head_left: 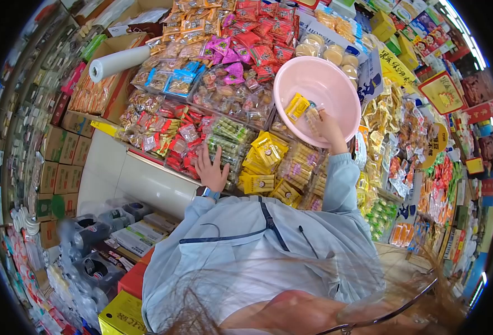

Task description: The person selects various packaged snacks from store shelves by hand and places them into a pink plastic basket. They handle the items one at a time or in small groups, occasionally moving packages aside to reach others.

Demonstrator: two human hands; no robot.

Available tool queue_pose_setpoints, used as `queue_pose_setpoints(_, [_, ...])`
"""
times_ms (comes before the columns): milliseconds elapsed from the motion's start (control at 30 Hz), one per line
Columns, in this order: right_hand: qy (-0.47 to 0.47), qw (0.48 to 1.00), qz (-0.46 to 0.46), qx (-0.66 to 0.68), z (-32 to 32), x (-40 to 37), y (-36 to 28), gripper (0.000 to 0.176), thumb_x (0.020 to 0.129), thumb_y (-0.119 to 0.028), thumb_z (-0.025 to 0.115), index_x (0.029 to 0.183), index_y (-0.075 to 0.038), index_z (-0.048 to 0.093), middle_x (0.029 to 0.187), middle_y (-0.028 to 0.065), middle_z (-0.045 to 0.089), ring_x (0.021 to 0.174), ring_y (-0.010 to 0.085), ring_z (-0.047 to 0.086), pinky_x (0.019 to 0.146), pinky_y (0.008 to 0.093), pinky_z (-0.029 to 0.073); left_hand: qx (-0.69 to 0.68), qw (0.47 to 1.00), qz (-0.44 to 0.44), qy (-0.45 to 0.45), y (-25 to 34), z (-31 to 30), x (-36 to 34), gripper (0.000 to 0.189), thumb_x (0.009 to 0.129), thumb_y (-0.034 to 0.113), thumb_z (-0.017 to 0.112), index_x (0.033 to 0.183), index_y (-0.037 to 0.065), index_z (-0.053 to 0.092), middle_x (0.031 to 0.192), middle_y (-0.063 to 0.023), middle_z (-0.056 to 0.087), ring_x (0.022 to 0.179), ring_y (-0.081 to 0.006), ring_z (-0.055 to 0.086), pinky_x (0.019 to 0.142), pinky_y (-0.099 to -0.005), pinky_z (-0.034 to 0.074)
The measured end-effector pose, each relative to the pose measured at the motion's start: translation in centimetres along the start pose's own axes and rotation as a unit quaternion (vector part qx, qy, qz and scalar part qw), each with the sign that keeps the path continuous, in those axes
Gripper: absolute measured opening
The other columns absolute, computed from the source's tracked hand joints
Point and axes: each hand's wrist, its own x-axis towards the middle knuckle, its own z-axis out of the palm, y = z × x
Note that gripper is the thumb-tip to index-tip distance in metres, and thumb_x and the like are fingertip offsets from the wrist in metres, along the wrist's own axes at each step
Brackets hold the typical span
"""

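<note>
A pink plastic basin (pixel 347 72) rests on the packed snacks, tilted towards me. Inside it lies a yellow snack packet (pixel 297 106). My right hand (pixel 330 131) reaches into the basin, its fingers closed on a clear-wrapped snack packet (pixel 314 119) with pale contents. On the left, my left hand (pixel 213 170) lies with fingers spread over green-wrapped snacks (pixel 228 134) and red-wrapped snacks (pixel 176 146). Between the two hands are yellow snack packets (pixel 269 148) and clear packets of pale sticks (pixel 300 163).
A roll of clear plastic bags (pixel 119 63) lies at the back left. Red snack packets (pixel 263 54) and purple packets (pixel 234 72) are heaped behind. Stacked cartons (pixel 62 151) stand at the left, and bottles (pixel 93 268) sit low on the left. More packaged snacks (pixel 377 218) fill the right.
</note>
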Motion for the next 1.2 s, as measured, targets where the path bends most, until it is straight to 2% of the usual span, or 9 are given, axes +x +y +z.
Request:
queue_pose_setpoints(133, [0.096, 0.982, -0.056, 0.152, -4.9, -6.3, -4.2, 0.028, 0.086, -0.011, 0.055, 0.110, 0.002, 0.062, 0.090, 0.0252, 0.067, 0.079, 0.0403, 0.064, 0.073, 0.0419, 0.051, -0.029, 0.999, -0.026, 0.004, 2.1, -1.2, -0.2, 0.070, 0.082, 0.040, 0.066, 0.146, 0.024, 0.042, 0.158, -0.0178, 0.019, 0.144, -0.0380, 0.020, 0.111, -0.0615, 0.017])
queue_pose_setpoints(233, [-0.032, 0.963, -0.061, 0.260, -6.5, -11.0, -5.6, 0.026, 0.085, -0.005, 0.056, 0.109, 0.002, 0.061, 0.087, 0.0223, 0.067, 0.074, 0.0374, 0.063, 0.069, 0.0394, 0.050, -0.051, 0.998, 0.026, -0.037, 4.0, -2.0, 0.0, 0.070, 0.082, 0.039, 0.066, 0.146, 0.023, 0.042, 0.158, -0.0170, 0.019, 0.145, -0.0364, 0.019, 0.112, -0.0623, 0.015])
queue_pose_setpoints(333, [-0.041, 0.986, -0.152, 0.054, -4.5, -14.2, -6.8, 0.028, 0.083, -0.004, 0.058, 0.110, -0.001, 0.062, 0.089, 0.0175, 0.069, 0.074, 0.0355, 0.065, 0.067, 0.0396, 0.052, -0.038, 0.983, 0.153, -0.095, 5.8, -1.8, 0.7, 0.069, 0.083, 0.036, 0.065, 0.146, 0.023, 0.041, 0.158, -0.0127, 0.023, 0.145, -0.0357, 0.018, 0.114, -0.0595, 0.014])
queue_pose_setpoints(433, [0.007, 0.991, -0.111, -0.074, 0.5, -17.3, -7.2, 0.031, 0.080, -0.005, 0.061, 0.110, -0.004, 0.064, 0.102, 0.0147, 0.068, 0.088, 0.0346, 0.065, 0.075, 0.0397, 0.053, -0.020, 0.962, 0.254, -0.102, 8.2, -1.6, 2.5, 0.059, 0.085, 0.026, 0.063, 0.141, 0.022, 0.048, 0.154, -0.0095, 0.033, 0.143, -0.0337, 0.027, 0.113, -0.0577, 0.021])
queue_pose_setpoints(533, [0.087, 0.971, -0.177, -0.139, 4.4, -19.7, -6.8, 0.038, 0.077, -0.003, 0.061, 0.115, -0.004, 0.063, 0.121, 0.0155, 0.062, 0.109, 0.0332, 0.060, 0.087, 0.0428, 0.051, 0.037, 0.940, 0.332, -0.069, 9.1, -0.1, 5.0, 0.052, 0.085, 0.021, 0.062, 0.136, 0.022, 0.054, 0.149, -0.0089, 0.040, 0.138, -0.0339, 0.034, 0.110, -0.0534, 0.028])
queue_pose_setpoints(633, [0.075, 0.985, -0.136, -0.073, 4.0, -20.4, -7.3, 0.036, 0.076, -0.003, 0.062, 0.112, -0.003, 0.063, 0.122, 0.0152, 0.060, 0.113, 0.0337, 0.056, 0.092, 0.0433, 0.048, 0.030, 0.937, 0.340, -0.075, 10.0, 0.5, 6.6, 0.048, 0.084, 0.022, 0.064, 0.131, 0.023, 0.058, 0.143, -0.0077, 0.047, 0.131, -0.0317, 0.042, 0.105, -0.0473, 0.036])
queue_pose_setpoints(933, [0.054, 0.984, -0.136, -0.106, 1.9, -18.9, -7.1, 0.028, 0.076, -0.011, 0.069, 0.102, -0.004, 0.064, 0.114, 0.0155, 0.060, 0.107, 0.0357, 0.057, 0.087, 0.0441, 0.050, 0.020, 0.947, 0.307, -0.091, 11.5, 0.5, 8.1, 0.055, 0.078, 0.031, 0.072, 0.130, 0.020, 0.057, 0.131, -0.0084, 0.052, 0.115, -0.0284, 0.049, 0.093, -0.0442, 0.041])
queue_pose_setpoints(1033, [0.129, 0.977, -0.169, 0.023, -0.1, -15.9, -6.6, 0.026, 0.077, -0.012, 0.069, 0.102, -0.004, 0.064, 0.114, 0.0144, 0.060, 0.104, 0.0359, 0.058, 0.086, 0.0444, 0.050, 0.020, 0.951, 0.301, -0.074, 11.9, 0.7, 8.2, 0.057, 0.077, 0.031, 0.073, 0.129, 0.018, 0.057, 0.129, -0.0097, 0.053, 0.116, -0.0288, 0.048, 0.092, -0.0444, 0.041])
queue_pose_setpoints(1200, [0.161, 0.984, -0.051, -0.049, -3.6, -5.4, -3.3, 0.041, 0.080, -0.015, 0.068, 0.118, -0.007, 0.057, 0.117, 0.0159, 0.059, 0.102, 0.0405, 0.060, 0.085, 0.0468, 0.051, -0.017, 0.950, 0.309, -0.042, 12.2, -0.7, 7.4, 0.059, 0.073, 0.032, 0.076, 0.127, 0.017, 0.058, 0.128, -0.0101, 0.053, 0.116, -0.0288, 0.048, 0.090, -0.0443, 0.042])
